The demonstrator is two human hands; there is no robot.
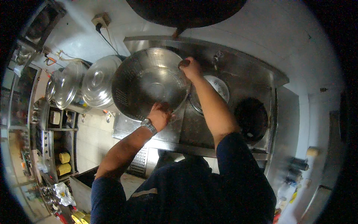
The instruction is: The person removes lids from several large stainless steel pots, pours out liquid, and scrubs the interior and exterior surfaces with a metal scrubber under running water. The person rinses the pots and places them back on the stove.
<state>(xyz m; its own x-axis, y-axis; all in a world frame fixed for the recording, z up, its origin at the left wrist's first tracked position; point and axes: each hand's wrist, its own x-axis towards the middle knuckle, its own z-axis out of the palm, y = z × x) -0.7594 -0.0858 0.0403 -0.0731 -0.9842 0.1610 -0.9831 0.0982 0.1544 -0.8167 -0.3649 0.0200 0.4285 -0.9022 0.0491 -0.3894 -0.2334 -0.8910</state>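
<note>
A large perforated metal basin (151, 81) stands tilted towards me on the stainless steel counter. My left hand (159, 116), with a metal watch at the wrist, is at the basin's near rim, its fingertips over the inside; whether they grip the rim is not clear. Up at the basin's right rim, my right hand (191, 68) is closed around a small dark thing, perhaps a scrubbing pad, too blurred to name. Partly behind my right forearm is a round metal bowl (221, 86) with something whitish in it.
Large metal pot lids (98, 81) stand left of the basin. A dark wok (251, 120) lies in the sink area at right, with a faucet (216, 57) at the back wall. Another dark round pan (187, 11) hangs above. A shelf (61, 129) holds yellow items at left.
</note>
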